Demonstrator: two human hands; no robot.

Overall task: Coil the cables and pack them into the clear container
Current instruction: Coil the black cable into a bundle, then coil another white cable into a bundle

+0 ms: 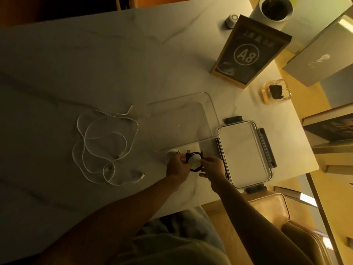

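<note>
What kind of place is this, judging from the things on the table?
Probably a café or restaurant. On the marble-look table stands a table-number sign marked A8, with a glass ashtray beside it and a white cylindrical holder behind it. Padded seats stand alongside the table.

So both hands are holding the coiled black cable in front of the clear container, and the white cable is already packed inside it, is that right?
Not quite. The left hand and right hand do hold the coiled black cable in front of the clear container, but the white cable is not inside it. The head view shows it lying loose and uncoiled on the table, left of the container.
</note>
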